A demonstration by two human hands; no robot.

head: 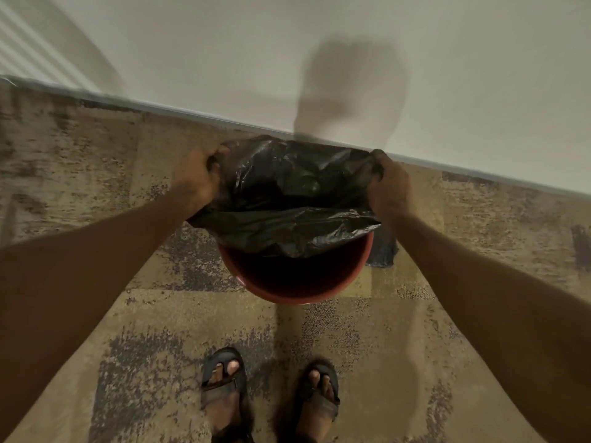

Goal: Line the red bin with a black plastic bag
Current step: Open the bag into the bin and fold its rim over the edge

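Note:
A round red bin (297,294) stands on the carpet close to the wall; only its near rim and dark inside show. Above it hangs a crumpled black plastic bag (294,193), stretched wide and covering the bin's far half. My left hand (196,180) grips the bag's left edge and my right hand (388,183) grips its right edge, both fists closed on the plastic. A corner of the bag (383,251) droops down outside the bin on the right.
A pale wall (287,59) with a grey skirting strip (160,107) runs just behind the bin. Patterned beige and purple carpet (128,346) covers the floor. My two feet in sandals (268,398) stand a short step before the bin.

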